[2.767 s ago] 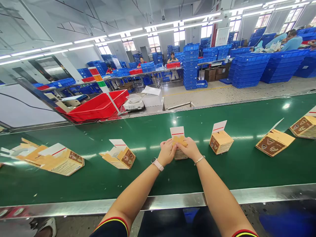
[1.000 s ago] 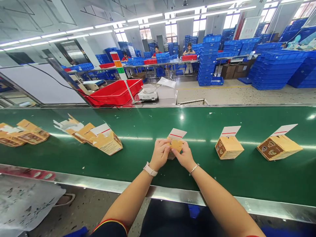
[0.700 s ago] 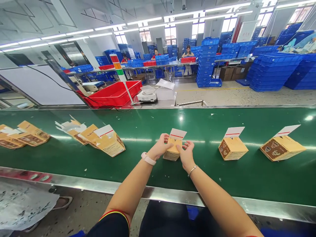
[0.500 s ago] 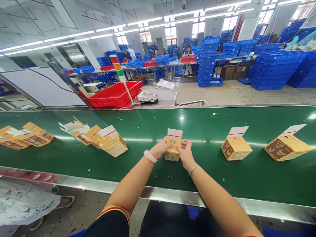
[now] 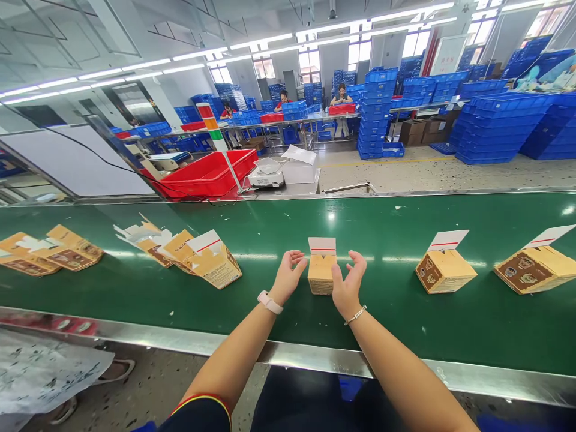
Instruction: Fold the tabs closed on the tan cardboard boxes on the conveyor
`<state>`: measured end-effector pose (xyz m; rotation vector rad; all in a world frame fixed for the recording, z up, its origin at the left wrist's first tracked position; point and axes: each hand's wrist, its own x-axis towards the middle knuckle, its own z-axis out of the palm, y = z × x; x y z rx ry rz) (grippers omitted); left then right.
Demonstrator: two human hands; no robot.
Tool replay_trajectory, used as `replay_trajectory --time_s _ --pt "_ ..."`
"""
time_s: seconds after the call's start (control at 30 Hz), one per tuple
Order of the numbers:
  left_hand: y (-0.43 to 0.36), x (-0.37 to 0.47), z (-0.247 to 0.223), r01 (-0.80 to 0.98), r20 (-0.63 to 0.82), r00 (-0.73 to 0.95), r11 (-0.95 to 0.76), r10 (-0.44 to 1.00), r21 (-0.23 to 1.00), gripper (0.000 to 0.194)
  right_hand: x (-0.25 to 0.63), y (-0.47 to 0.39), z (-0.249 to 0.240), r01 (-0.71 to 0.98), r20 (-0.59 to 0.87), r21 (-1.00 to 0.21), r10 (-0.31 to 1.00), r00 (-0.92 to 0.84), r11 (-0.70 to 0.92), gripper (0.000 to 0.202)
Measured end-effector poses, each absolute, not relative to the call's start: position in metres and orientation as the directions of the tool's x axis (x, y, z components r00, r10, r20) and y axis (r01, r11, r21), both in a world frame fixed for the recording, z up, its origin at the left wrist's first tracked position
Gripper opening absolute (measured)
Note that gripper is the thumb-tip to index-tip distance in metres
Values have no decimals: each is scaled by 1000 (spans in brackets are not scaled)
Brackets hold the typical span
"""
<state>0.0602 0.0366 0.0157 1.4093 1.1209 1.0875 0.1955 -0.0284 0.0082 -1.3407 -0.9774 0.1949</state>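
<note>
Between my two hands a small yellow-brown carton (image 5: 321, 277) stands on the green conveyor belt (image 5: 279, 324). Its inner flaps are folded down, and a white lid flap with a red strip sticks up at the back. My left hand (image 5: 289, 275), with a pale band on the wrist, is off the carton's left side, fingers loosely curled and apart. On the right side, my right hand (image 5: 350, 285) is open, its thumb close to the carton's right edge; whether it touches I cannot tell. Neither hand holds anything.
To the right are two similar cartons (image 5: 445, 271) with raised lid flaps. Several cartons with loose flaps (image 5: 216, 264) lie to the left. Beyond the belt stand a red bin (image 5: 202, 174), a white scale (image 5: 266, 175) and stacked blue crates (image 5: 499, 132). People sit farther back.
Both hands have let go of the carton and drawn apart to its sides. Its inner flaps now lie flat. The cartons on the belt have shifted slightly to the right.
</note>
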Motion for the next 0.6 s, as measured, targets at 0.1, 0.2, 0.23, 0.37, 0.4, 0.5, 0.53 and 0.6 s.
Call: replay_trajectory --time_s 0.1,0.2,0.23,0.37,0.4,0.5,0.53,0.6 --pt "32 32 7 310 430 -183 -363 884 879 46 193 -42 19 620 806 -591 401 434 516 44" --pt "41 -13 6 551 657 -490 -381 573 743 70 191 -49 24 646 915 -404 275 297 647 40" --pt "47 -29 6 582 666 -563 -337 490 740 77 191 -50 24 640 927 -374 257 273 671 38" --pt "71 -82 6 355 446 -592 -279 671 892 86 193 -48 21 597 940 -339 246 235 727 33" --pt "75 -89 4 269 373 -512 -267 774 925 83 194 -48 21 586 942 -336 254 220 737 33" --pt "82 -91 -3 137 239 -295 -207 925 969 77 195 -49 21 569 947 -320 282 157 758 32" --pt "81 -86 -6 122 226 -259 -201 939 972 78 194 -50 21 563 947 -313 298 122 765 32" --pt "75 -68 -12 108 241 -177 -225 954 968 86 192 -50 20 543 933 -316 360 28 778 34"
